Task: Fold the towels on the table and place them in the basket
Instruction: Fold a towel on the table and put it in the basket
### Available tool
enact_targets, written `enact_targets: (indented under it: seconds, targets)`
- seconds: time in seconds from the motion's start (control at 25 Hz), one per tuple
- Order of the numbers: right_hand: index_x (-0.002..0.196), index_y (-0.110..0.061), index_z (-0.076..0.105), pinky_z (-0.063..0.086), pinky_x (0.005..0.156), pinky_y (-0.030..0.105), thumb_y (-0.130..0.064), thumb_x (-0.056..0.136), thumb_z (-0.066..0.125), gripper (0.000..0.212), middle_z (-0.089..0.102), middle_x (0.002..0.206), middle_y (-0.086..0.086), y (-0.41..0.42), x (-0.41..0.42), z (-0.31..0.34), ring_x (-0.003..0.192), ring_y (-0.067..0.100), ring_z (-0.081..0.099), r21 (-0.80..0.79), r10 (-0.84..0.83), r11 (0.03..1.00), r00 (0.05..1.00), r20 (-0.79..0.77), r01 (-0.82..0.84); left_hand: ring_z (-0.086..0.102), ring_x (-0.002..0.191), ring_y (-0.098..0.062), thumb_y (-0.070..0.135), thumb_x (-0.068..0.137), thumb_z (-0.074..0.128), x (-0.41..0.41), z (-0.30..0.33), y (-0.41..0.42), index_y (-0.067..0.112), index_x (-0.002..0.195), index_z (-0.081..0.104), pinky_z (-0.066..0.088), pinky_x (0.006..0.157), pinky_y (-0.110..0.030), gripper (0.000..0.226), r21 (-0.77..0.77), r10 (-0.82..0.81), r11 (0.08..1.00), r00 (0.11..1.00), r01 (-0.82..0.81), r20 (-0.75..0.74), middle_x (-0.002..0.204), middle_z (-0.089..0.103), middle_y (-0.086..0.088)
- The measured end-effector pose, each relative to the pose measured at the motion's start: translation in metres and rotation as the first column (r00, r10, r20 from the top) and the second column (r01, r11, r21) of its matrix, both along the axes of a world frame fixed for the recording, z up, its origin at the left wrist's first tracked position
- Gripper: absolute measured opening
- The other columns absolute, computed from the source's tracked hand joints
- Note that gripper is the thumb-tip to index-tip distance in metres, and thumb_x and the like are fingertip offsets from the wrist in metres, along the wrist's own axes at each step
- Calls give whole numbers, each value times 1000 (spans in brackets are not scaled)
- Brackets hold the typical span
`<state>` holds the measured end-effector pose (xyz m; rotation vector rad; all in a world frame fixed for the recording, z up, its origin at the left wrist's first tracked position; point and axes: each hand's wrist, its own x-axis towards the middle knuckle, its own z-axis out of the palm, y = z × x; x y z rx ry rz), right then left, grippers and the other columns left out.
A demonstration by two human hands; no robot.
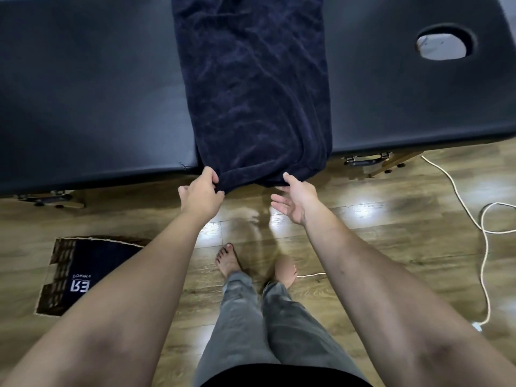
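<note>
A dark navy towel (252,88) lies lengthwise across the black padded table (92,101), folded into a long strip, its near end hanging over the front edge. My left hand (201,194) pinches the near left corner of the towel. My right hand (295,201) is open, palm turned inward, thumb touching the towel's near right edge and fingers spread below it. A woven basket (55,277) stands on the floor at lower left, partly hidden by my left forearm, with a dark folded towel with white lettering (83,272) inside.
The table has an oval face hole (444,46) at the right. A white cord (485,236) loops over the wooden floor at right. My bare feet (229,261) stand below the table's front edge. Wooden table legs and a latch (365,160) show under the edge.
</note>
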<state>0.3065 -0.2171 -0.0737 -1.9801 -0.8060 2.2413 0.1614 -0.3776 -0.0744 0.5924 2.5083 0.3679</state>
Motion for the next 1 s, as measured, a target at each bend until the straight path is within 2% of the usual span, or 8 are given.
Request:
enact_targets:
  seconds: [0.16, 0.24, 0.4, 0.6, 0.68, 0.84, 0.92, 1.0]
  targets:
    - [122, -14, 56, 53, 53, 30, -25, 102, 54, 23, 64, 100, 5, 5, 0, -5, 71, 21, 65, 168, -167, 974, 984, 64, 155, 60, 96, -23, 23, 88, 63, 7, -9, -6, 29, 91, 47, 32, 89, -37, 17, -172, -169, 966, 975, 192, 141, 92, 66, 6]
    - [115, -15, 59, 50, 53, 32, -23, 100, 48, 21, 65, 98, 3, 15, 8, -8, 69, 23, 62, 252, -291, 932, 953, 86, 261, 62, 101, -21, 25, 89, 67, 14, -18, -8, 30, 95, 55, 39, 86, -33, 14, -163, -135, 969, 951, 186, 279, 99, 67, 8]
    - [97, -20, 55, 49, 55, 30, -24, 98, 40, 16, 67, 110, 8, 27, 28, -19, 81, 30, 65, 261, -258, 942, 953, 161, 211, 63, 102, -23, 24, 95, 66, 15, -22, -5, 16, 116, 59, 45, 86, -29, 23, 113, 243, 948, 908, -297, 341, 104, 63, 1]
    - [127, -12, 53, 50, 54, 31, -31, 100, 56, 33, 65, 98, 4, 27, 28, -16, 77, 23, 64, 159, -106, 984, 984, 141, 84, 59, 102, -19, 38, 91, 71, -8, -8, 21, 15, 133, 45, 42, 82, -22, 54, 272, 458, 784, 816, -558, 352, 114, 57, 0]
    - [126, -15, 50, 48, 51, 29, -34, 98, 60, 35, 62, 97, 3, 29, 26, -13, 75, 23, 62, 180, -111, 980, 979, 173, 80, 58, 110, -21, 49, 82, 76, -17, -11, 30, 19, 135, 42, 45, 93, -31, 69, 278, 525, 739, 783, -614, 334, 123, 54, -1]
    - [126, -25, 46, 51, 62, 28, -37, 92, 70, 44, 60, 101, -5, 48, 25, -6, 71, 14, 57, 288, -245, 938, 955, 168, 190, 49, 130, -26, 63, 71, 77, -31, -18, 44, 23, 137, 46, 42, 110, -46, 83, 157, 566, 784, 795, -601, 219, 140, 48, -3]
    - [128, -23, 52, 52, 67, 27, -34, 93, 71, 41, 64, 102, -4, 60, 25, -6, 76, 14, 59, 304, -230, 937, 959, 163, 173, 47, 131, -27, 64, 70, 75, -40, -19, 50, 24, 134, 49, 41, 111, -46, 79, 115, 601, 761, 761, -638, 244, 139, 51, -1]
    - [117, -18, 61, 45, 53, 23, -27, 96, 68, 23, 68, 91, -1, 68, 23, -10, 67, 15, 56, 292, -182, 949, 963, 198, 120, 52, 127, -28, 59, 74, 72, -51, -22, 52, 25, 116, 55, 44, 108, -44, 57, 133, 617, 731, 732, -669, 289, 131, 59, -2]
